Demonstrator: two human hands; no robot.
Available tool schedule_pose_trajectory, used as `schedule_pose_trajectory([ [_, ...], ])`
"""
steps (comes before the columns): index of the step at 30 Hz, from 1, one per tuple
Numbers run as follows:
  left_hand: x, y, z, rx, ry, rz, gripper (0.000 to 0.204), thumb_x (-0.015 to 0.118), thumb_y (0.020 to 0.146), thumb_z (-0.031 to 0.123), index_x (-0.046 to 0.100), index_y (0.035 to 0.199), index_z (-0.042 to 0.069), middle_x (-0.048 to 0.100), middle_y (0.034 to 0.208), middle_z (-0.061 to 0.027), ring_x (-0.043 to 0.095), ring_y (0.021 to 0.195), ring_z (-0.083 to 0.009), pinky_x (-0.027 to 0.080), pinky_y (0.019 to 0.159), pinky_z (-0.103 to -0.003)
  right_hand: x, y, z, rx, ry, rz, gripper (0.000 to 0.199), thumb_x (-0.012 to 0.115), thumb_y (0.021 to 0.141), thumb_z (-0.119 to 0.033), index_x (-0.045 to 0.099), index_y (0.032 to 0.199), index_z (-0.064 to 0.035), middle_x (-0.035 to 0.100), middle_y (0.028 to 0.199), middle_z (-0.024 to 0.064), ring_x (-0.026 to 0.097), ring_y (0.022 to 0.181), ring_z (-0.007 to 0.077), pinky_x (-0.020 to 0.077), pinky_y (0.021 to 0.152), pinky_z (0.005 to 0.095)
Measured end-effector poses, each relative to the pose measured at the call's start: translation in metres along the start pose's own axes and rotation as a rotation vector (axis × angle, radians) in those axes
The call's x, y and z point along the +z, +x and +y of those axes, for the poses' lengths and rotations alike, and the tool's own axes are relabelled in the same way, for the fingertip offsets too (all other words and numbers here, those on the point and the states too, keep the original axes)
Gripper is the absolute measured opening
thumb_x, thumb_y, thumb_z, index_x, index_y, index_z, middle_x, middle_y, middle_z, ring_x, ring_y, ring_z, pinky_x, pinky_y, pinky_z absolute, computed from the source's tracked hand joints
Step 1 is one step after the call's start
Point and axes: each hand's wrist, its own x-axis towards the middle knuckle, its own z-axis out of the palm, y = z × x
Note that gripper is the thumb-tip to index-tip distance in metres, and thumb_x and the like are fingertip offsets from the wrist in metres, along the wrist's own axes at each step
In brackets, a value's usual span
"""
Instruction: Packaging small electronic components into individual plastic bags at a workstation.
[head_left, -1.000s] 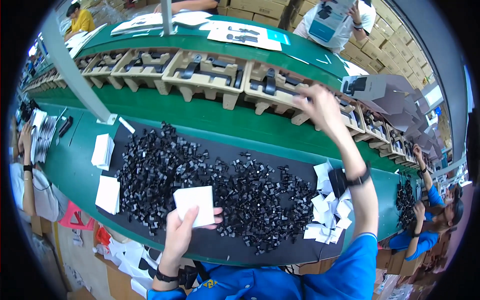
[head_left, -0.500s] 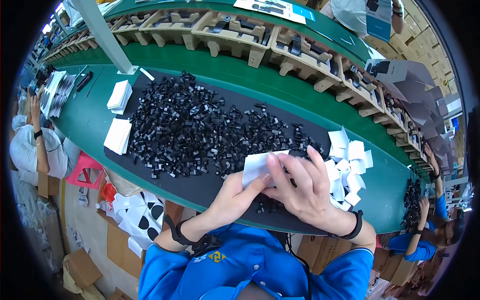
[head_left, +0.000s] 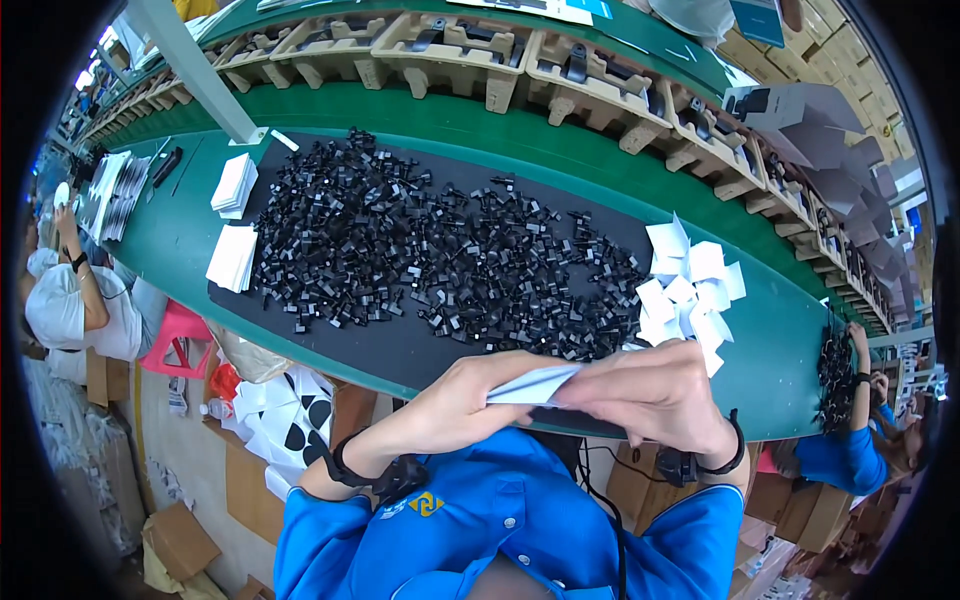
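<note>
A white paper card (head_left: pixel 535 386) is stretched between my two hands near the front edge of the bench, turned nearly edge-on and bent. My left hand (head_left: pixel 455 398) pinches its left end. The right hand (head_left: pixel 655 392) grips the opposite end, its fingers partly hidden behind the paper. Just beyond lies a wide heap of small black plastic pieces (head_left: pixel 480 260) on a dark mat (head_left: pixel 350 358); their exact kind is too small to tell. Right of the heap sits a loose pile of folded white cards (head_left: pixel 690 295).
Two stacks of flat white cards, a nearer stack (head_left: pixel 232 258) and a farther stack (head_left: pixel 234 187), stand left of the heap. Moulded trays with black parts (head_left: pixel 450 55) line the far side. A metal post (head_left: pixel 195 75) rises at far left. Co-workers sit at both ends.
Both hands have drawn nearer to me with the card, which has turned from facing me to nearly edge-on. My right hand's raised fingers have closed on it.
</note>
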Motion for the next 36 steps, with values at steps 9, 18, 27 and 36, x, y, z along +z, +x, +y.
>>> schedule_pose_trajectory([
  [9, 0.008, 0.011, -0.018, -0.003, 0.204, -0.081, 0.044, 0.074, 0.075, 0.011, 0.059, 0.115, 0.000, 0.068, 0.091, -0.0089, 0.063, 0.084, -0.0115, 0.052, 0.075, -0.028, 0.007, 0.006, 0.007, 0.116, -0.022, -0.569, 0.024, 0.070, 0.079, -0.007, 0.067, 0.103, -0.0025, 0.065, 0.094, 0.0106, 0.066, 0.064, 0.0210, 0.0497, 0.050, 0.0307],
  [18, -0.045, 0.004, -0.012, -0.096, -0.187, 0.382, 0.045, 0.074, 0.072, 0.000, 0.058, 0.113, -0.005, 0.066, 0.084, -0.0093, 0.064, 0.076, -0.0134, 0.054, 0.059, -0.025, 0.017, 0.037, 0.114, -0.031, -0.666, -0.061, 0.044, 0.063, 0.071, 0.005, 0.062, 0.112, -0.0076, 0.060, 0.109, 0.0094, 0.063, 0.084, 0.0227, 0.0545, 0.064, 0.0299],
  [27, -0.058, 0.001, -0.017, -0.074, -0.228, 0.514, 0.043, 0.071, 0.074, -0.003, 0.056, 0.114, -0.008, 0.065, 0.081, -0.0110, 0.065, 0.076, -0.0165, 0.055, 0.054, -0.025, 0.012, 0.042, 0.141, -0.039, -0.771, -0.255, 0.032, 0.067, 0.068, 0.002, 0.063, 0.099, -0.0055, 0.058, 0.103, 0.0090, 0.063, 0.082, 0.0236, 0.0522, 0.064, 0.0299],
  [36, -0.036, 0.017, -0.027, 0.013, -0.070, 0.323, 0.042, 0.075, 0.074, 0.004, 0.059, 0.112, -0.005, 0.067, 0.091, -0.0095, 0.066, 0.082, -0.0153, 0.054, 0.068, -0.026, 0.001, 0.051, 0.063, 0.330, 0.166, 0.089, 0.023, 0.077, 0.068, -0.003, 0.064, 0.087, -0.0042, 0.058, 0.087, 0.0042, 0.050, 0.058, 0.0100, 0.0389, 0.049, 0.0216],
])
